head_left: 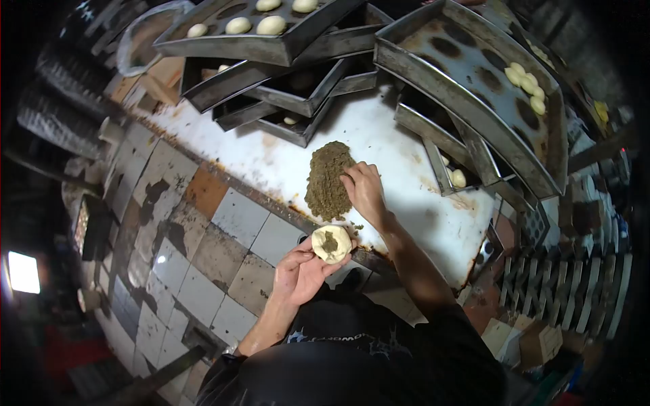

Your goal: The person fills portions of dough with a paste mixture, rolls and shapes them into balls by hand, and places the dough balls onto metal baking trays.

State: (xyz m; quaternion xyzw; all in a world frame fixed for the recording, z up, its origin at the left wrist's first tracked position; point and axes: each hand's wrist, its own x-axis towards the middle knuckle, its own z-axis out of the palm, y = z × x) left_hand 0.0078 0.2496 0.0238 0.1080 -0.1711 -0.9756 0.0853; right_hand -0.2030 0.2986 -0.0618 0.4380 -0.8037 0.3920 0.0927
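Observation:
My left hand (301,273) cradles a round of pale dough (331,244), its fingers curled around the underside. The dough is opened like a cup, and a lump of greenish-brown filling shows in its hollow. Just above it, a heap of the same crumbly filling (329,179) lies on the white tabletop. My right hand (366,193) is at the heap's right edge, fingers bent and drawn together with the tips in the filling. How much filling is between those fingertips is hidden.
Metal trays with dough balls (271,26) are stacked crosswise at the back left. Another stack, topped by a deep tray (467,88) with several small dough pieces, stands at the right. The white table (420,230) has a rusty front edge. Cracked floor tiles (203,250) lie at the left.

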